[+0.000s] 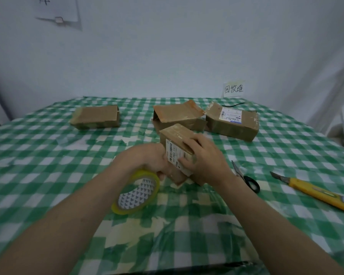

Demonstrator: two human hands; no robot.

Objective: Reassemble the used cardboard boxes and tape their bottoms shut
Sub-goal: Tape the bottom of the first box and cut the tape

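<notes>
Right-hand grip [202,157]: fingers curled over the top and labelled side of a small brown cardboard box [180,149], held tilted near the centre of the green-and-white checked tabletop [48,155]. Left-hand grip [149,161]: closed on a roll of yellowish clear tape [136,192], knuckles against the box's left side. Three more brown cardboard boxes lie behind: one far left [96,117], one open-flapped [177,115], one labelled [233,122]. Black-handled scissors [246,178] and a yellow utility knife [314,192] lie at right.
</notes>
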